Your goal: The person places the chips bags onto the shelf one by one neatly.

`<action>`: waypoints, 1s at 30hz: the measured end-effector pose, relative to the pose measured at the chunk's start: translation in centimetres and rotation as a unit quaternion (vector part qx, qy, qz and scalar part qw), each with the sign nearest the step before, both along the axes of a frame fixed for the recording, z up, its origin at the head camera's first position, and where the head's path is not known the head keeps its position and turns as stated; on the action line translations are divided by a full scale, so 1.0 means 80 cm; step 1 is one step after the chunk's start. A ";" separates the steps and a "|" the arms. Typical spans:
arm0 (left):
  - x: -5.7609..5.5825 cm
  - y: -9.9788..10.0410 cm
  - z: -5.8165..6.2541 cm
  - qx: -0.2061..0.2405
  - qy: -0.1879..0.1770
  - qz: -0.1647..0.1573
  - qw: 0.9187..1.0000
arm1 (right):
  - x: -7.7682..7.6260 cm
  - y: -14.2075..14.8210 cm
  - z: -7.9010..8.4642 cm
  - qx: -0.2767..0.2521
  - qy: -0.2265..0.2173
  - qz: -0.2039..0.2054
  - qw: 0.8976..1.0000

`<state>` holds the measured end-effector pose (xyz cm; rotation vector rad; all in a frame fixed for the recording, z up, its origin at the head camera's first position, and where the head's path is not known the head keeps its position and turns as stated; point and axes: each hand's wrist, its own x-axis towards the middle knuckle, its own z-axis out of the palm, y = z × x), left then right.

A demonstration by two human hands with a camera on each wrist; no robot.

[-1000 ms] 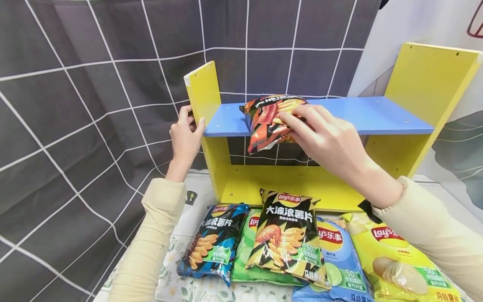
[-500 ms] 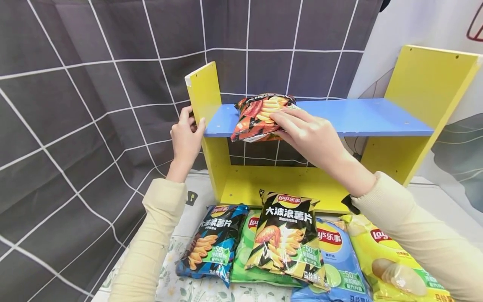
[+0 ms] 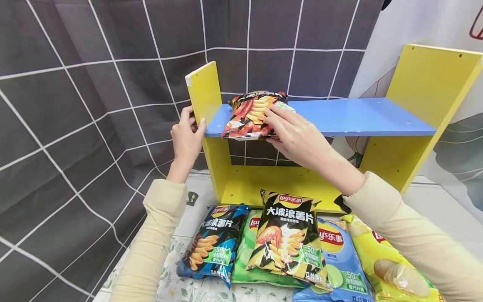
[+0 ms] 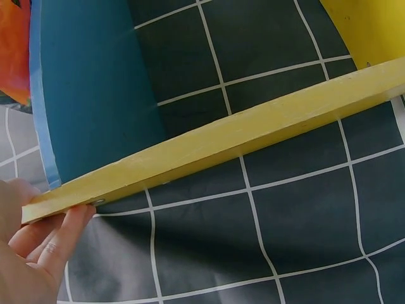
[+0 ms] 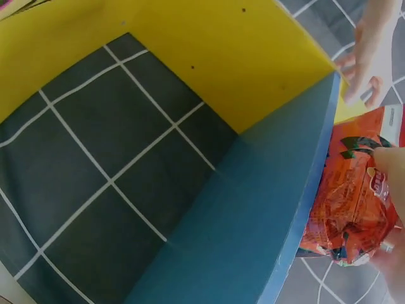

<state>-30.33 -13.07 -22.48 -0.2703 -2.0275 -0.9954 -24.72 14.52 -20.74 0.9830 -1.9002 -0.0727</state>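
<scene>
My right hand point(image 3: 298, 136) grips a red and black bag of potato chips point(image 3: 247, 115) by its right side. The bag lies tilted at the left end of the blue shelf board point(image 3: 351, 115), its lower end overhanging the front edge. In the right wrist view the bag's orange-red back point(image 5: 351, 196) shows close to the board's edge. My left hand point(image 3: 186, 138) holds the yellow side panel point(image 3: 205, 94) of the shelf unit. Thumb and fingers lie on either side of that panel point(image 4: 209, 145) in the left wrist view.
Before the unit lie several more chip bags: blue-black point(image 3: 213, 243), green point(image 3: 245, 268), black and gold point(image 3: 288, 239), light blue point(image 3: 343, 260) and yellow point(image 3: 392, 264). A yellow lower board point(image 3: 271, 180) and right side panel point(image 3: 426, 88) complete the unit. Behind hangs a dark grid-patterned cloth point(image 3: 124, 105).
My right hand has moved the red and black bag leftward along the blue board, toward the left panel, and its lower end has risen. My left hand has stayed in place.
</scene>
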 end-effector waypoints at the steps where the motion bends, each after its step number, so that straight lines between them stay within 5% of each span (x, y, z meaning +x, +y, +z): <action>1: 0.001 0.000 0.000 0.001 -0.001 0.001 1.000 | 0.001 0.001 0.000 -0.001 0.001 -0.003 1.000; 9: 0.002 -0.001 0.000 0.002 -0.004 0.004 1.000 | 0.008 0.005 0.005 -0.039 -0.009 -0.016 0.999; 21: 0.001 0.005 -0.001 0.000 0.001 0.002 1.000 | -0.015 -0.006 0.010 -0.033 -0.076 -0.035 0.996; 30: 0.000 0.006 -0.001 -0.012 0.009 0.003 1.000 | -0.030 -0.016 0.001 -0.019 -0.085 -0.029 0.996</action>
